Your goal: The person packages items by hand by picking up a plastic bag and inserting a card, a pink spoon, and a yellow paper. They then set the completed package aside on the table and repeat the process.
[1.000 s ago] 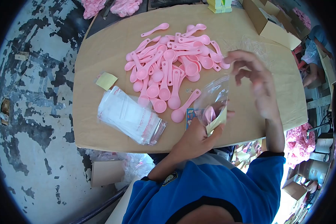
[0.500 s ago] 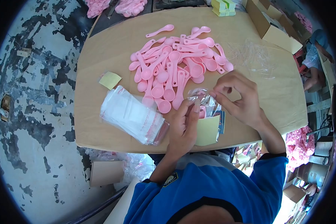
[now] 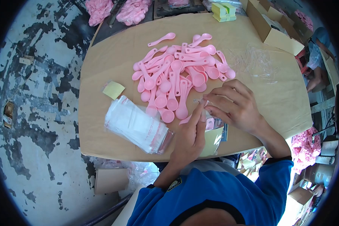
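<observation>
Near the front of the table, my left hand point(image 3: 189, 137) is closed on a small clear plastic bag point(image 3: 217, 121). Pink shows inside the bag, and a pale yellow card point(image 3: 212, 140) lies at its lower part. My right hand point(image 3: 238, 108) pinches the upper edge of the same bag, its fingertips meeting those of my left hand. Beyond both hands spreads a heap of pink plastic spoons point(image 3: 176, 67). Left of my left hand lies a stack of clear plastic bags point(image 3: 133, 123), with a yellow card point(image 3: 113, 90) just behind it.
A tangle of clear plastic strips point(image 3: 254, 62) lies on the brown-covered table point(image 3: 286, 101). Bundled yellow cards point(image 3: 224, 12) and an opened cardboard box point(image 3: 280, 35) stand at the back. Pink bagged goods point(image 3: 133, 11) sit at back left. Another person's leg point(image 3: 315, 77) shows at far right.
My right hand has come down and left to meet my left fingertips at the bag's upper edge. The whole view has shifted slightly, so the table appears lower.
</observation>
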A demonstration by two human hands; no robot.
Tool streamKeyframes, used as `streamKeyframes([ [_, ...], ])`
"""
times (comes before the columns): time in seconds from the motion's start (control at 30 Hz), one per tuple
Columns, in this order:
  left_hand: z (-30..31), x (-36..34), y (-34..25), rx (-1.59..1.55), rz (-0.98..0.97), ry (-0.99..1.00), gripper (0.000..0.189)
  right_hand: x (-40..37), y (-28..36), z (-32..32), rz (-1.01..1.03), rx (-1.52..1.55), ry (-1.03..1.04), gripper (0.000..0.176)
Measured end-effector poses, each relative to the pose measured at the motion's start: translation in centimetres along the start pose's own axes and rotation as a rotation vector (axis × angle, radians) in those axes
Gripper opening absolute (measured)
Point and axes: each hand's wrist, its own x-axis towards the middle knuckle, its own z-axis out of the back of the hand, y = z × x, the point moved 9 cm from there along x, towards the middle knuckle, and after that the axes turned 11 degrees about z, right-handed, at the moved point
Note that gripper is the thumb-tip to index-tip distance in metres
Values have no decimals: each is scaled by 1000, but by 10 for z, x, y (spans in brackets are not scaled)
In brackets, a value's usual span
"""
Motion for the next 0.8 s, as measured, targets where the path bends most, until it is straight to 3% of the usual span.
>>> streamKeyframes([
  [0.43,-14,5,1,227,131,152,52,-7,-6,-13,36,-68,135,22],
  [0.53,-13,3,-8,152,-10,118,48,-9,-14,-6,-10,-73,118,18],
  [0.63,-6,-1,-8,15,42,144,42,-24,-61,15,-501,425,-99,13],
  [0.7,1,-1,-3,-390,96,-5,40,-39,-90,48,-581,681,-312,7],
  [0.77,9,0,7,-496,122,-107,37,-36,-97,72,-381,1176,-381,7],
  [0.8,16,0,18,-395,129,-124,35,-50,-113,69,-441,1165,-211,5],
])
